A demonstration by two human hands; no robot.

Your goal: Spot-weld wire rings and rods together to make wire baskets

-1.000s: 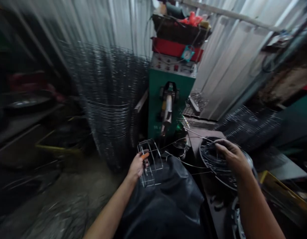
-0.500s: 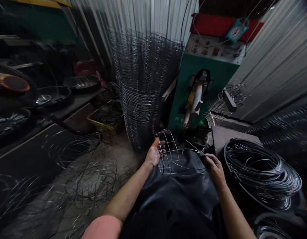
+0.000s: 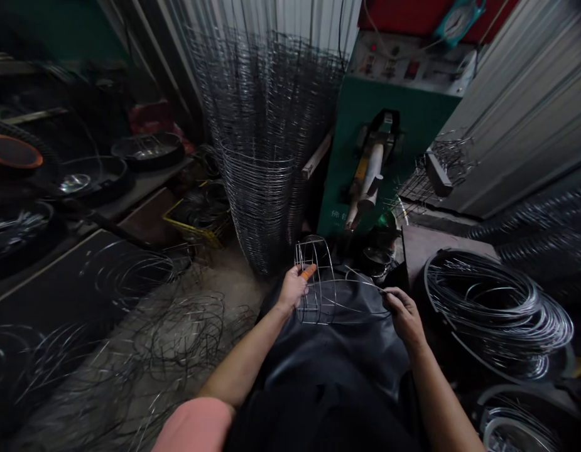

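My left hand (image 3: 294, 287) is closed on the side of a small wire basket frame (image 3: 324, 263), which is held over the dark apron (image 3: 337, 351) on my lap. An orange wrap covers one of its digits. To the right, my right hand (image 3: 404, 314) pinches thin metal wire (image 3: 360, 282), which reaches leftward to the basket frame. How many strands are in the pinch I cannot make out. Just beyond my hands stands a green machine (image 3: 337, 144) with a grey metal arm (image 3: 372, 169) pointing down towards me.
Nested wire baskets (image 3: 262, 188) stand in tall stacks ahead. A round tub (image 3: 429, 301) at right holds coiled wire rings (image 3: 497, 307). Loose wire hoops (image 3: 186, 333) litter the floor at left, near a yellow crate (image 3: 196, 232). Round trays (image 3: 149, 150) sit on the left bench.
My left hand has turned the basket frame a little and shifted its grip, the orange-wrapped digit now lying across the wires. My right hand stays pinched on wire. The head view has tilted slightly down.
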